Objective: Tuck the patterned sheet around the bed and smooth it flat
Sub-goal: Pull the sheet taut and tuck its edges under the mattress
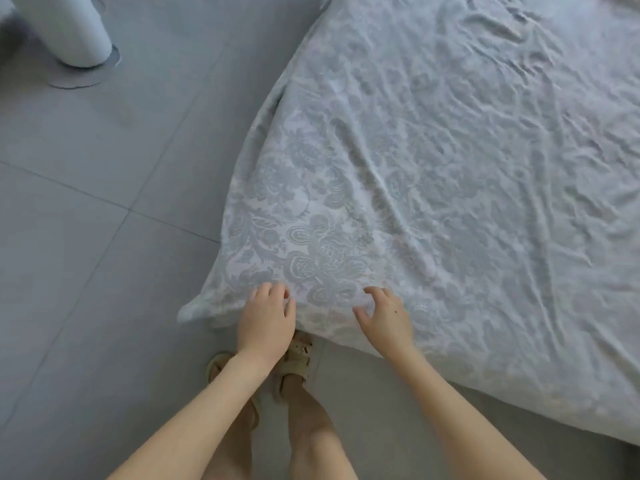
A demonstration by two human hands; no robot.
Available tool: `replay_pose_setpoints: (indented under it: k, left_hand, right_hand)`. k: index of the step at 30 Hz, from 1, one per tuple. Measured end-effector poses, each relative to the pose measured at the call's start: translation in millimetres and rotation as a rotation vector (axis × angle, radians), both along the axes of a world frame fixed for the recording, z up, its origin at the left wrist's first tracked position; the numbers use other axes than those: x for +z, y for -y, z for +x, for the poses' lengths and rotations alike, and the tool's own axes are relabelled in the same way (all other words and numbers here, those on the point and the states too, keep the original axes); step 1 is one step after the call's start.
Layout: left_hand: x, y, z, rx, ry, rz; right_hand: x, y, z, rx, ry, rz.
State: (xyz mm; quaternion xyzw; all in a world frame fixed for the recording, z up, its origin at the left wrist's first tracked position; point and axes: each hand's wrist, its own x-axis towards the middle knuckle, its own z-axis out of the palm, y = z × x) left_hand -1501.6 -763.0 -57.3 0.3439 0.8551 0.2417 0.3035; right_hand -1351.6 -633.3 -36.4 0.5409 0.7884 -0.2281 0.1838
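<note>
A pale patterned sheet (433, 168) with a grey floral print covers the bed, wrinkled across its top and hanging loose at the near corner. A flap of the sheet sticks out over the floor to the left of that corner. My left hand (266, 318) is at the corner's hanging edge, fingers curled into the fabric and gripping it. Just to the right, my right hand (382, 317) rests on the sheet with fingers spread and slightly bent, holding nothing that I can see.
Grey floor tiles (104, 237) lie to the left of the bed and in front of it. A white cylindrical appliance (65, 26) stands on the floor at the far left. My sandalled feet (294, 362) stand at the bed corner.
</note>
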Motion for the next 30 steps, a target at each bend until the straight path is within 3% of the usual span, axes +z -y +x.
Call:
replay_pose_setpoints:
  k: [4,13,21,30]
  left_hand:
    - [14.0,-50.9,31.1,-0.273,0.001,0.061]
    - [26.3,-130.7,144.3,-0.696,-0.14,-0.086]
    - [74.4,-191.0,314.0,-0.974,-0.177,-0.053]
    - [192.2,-269.2,527.6,-1.206,-0.105,0.104]
  right_hand:
    - [8.8,-8.5,58.2,-0.122,0.027,-0.02]
    - [38.9,-27.0,207.3,-0.675,-0.113,0.003]
    - [81.0,-24.3,386.2,-0.993,-0.247,0.071]
    - [155.8,-5.4,608.3,-1.446,-0.351,0.241]
